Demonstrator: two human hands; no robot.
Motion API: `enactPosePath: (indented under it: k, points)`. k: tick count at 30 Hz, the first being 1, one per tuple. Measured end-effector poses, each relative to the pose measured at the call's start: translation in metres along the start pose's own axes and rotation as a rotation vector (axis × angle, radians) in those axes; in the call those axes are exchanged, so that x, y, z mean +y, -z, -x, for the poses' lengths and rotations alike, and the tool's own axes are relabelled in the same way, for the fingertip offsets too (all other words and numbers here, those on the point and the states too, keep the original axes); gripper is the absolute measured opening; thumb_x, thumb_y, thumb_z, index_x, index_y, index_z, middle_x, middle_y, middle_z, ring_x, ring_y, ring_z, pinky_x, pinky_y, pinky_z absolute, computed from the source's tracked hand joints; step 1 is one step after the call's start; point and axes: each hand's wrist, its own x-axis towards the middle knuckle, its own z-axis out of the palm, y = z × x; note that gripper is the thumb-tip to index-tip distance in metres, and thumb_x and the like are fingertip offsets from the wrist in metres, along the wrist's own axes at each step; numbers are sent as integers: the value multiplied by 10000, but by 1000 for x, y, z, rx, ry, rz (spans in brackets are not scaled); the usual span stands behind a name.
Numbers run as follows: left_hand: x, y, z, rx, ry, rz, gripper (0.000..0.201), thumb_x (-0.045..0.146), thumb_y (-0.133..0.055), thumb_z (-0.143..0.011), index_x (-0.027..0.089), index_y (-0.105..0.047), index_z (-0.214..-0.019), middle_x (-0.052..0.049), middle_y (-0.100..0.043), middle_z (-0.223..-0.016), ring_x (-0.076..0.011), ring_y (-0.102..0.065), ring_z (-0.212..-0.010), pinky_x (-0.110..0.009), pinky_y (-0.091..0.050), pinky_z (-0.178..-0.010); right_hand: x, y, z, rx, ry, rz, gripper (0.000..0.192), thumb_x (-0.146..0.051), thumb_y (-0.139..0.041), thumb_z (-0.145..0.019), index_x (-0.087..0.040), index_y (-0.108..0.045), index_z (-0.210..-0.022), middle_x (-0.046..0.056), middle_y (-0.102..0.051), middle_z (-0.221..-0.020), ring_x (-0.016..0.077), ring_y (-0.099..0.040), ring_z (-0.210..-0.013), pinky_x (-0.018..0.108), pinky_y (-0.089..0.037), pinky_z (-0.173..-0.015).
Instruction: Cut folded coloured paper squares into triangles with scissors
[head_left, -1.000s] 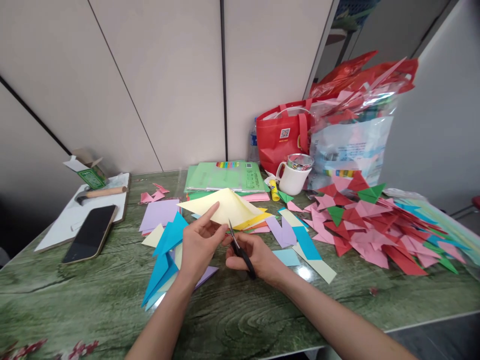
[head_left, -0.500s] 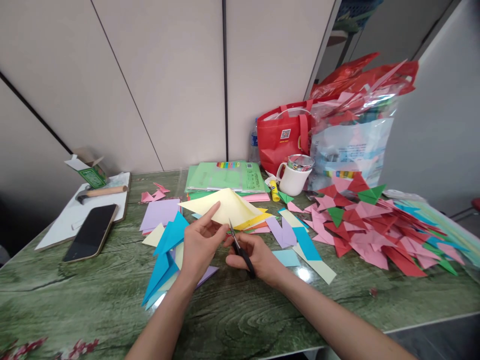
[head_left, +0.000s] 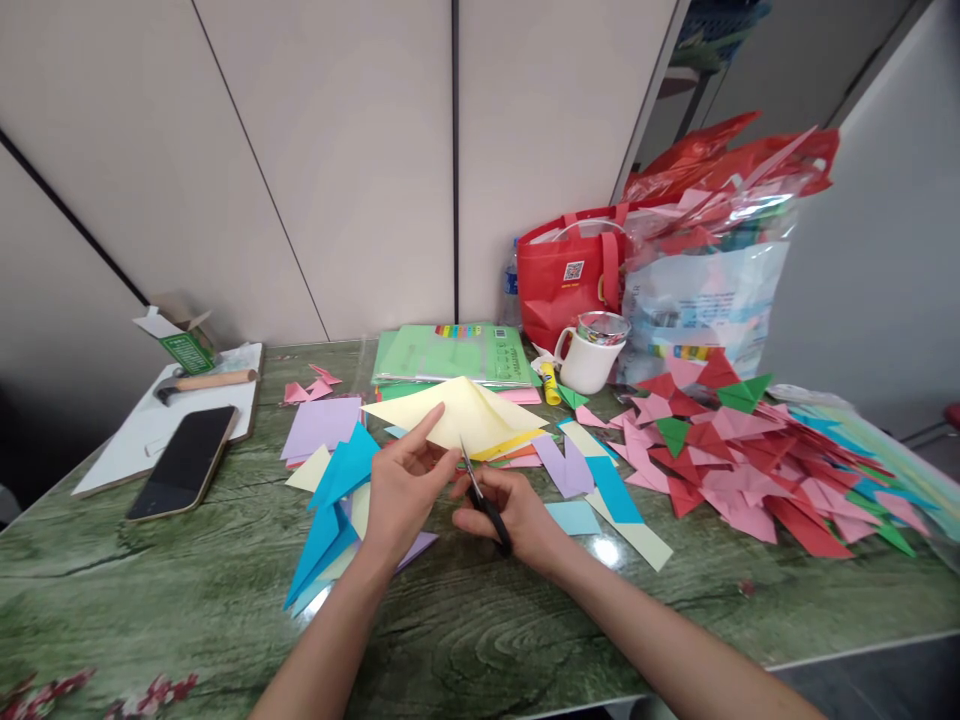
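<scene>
My left hand point(head_left: 411, 482) pinches the near edge of a pale yellow sheet of paper point(head_left: 442, 410), its index finger lying against the sheet. Fingers of my right hand point(head_left: 517, 515) are wrapped round the black handles of a pair of scissors point(head_left: 489, 512). The blades point away from me and meet the paper's near edge close to my left fingertips; how far they are apart is too small to tell. Blue folded papers point(head_left: 337, 490) lie left of my left hand. To the right of the scissors are a light blue piece point(head_left: 573, 517) and pale green and blue strips point(head_left: 619, 490).
A phone point(head_left: 186, 462), a hammer point(head_left: 206, 382) and a white board point(head_left: 120, 445) lie at the left. Behind the paper are a green paper pack point(head_left: 454, 355), a glue stick point(head_left: 550, 383) and a white mug point(head_left: 592, 355). Red and pink folded papers point(head_left: 750, 460) are heaped at the right by bags point(head_left: 705, 290).
The right side of the yellow sheet has shifted slightly, covering more of the yellow paper under it. Both hands stay nearly in place, and the whole view has moved a little.
</scene>
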Motion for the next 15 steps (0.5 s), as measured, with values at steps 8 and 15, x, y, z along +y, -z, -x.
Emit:
enactPosePath:
  k: [8, 15]
  points:
    - [4, -2, 1, 1, 47, 12, 575, 171, -695, -607, 138, -599, -1173, -2, -648, -653, -110, -554, -592, -234, -478, -576, 5, 0, -1, 23, -17, -51, 300, -341, -737, -635, -163, -552, -791, -73, -446, -542, 77, -360, -479, 226, -274, -482]
    - [10, -6, 4, -27, 95, 4, 585, 177, -689, -617, 151, -585, -1192, 35, -596, -580, -88, -532, -522, -210, -471, -533, -1, 0, -2, 33, -14, -54, 304, -305, -739, -613, -147, -554, -795, -55, -482, -587, 88, -401, -518, 225, -296, -497]
